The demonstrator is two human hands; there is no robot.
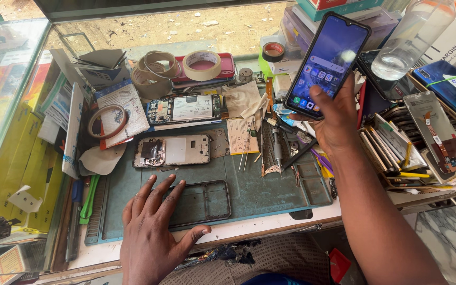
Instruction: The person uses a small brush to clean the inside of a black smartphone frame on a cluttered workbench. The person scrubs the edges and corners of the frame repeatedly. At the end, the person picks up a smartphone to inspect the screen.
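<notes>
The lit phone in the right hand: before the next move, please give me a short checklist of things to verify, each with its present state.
1. Right hand grips the lit phone firmly: ok, the fingers wrap its lower end and the thumb lies on the glass.
2. Screen works: ok, it is lit and shows icons.
3. Left hand steadies the black frame: ok, it lies flat with fingertips on the frame's left edge.
4. Frame lies fully on the green mat: ok.
5. Opened phones are apart from both hands: ok.
6. Clear bottle beside the raised phone is closed: cannot tell, its top is out of view.
</notes>
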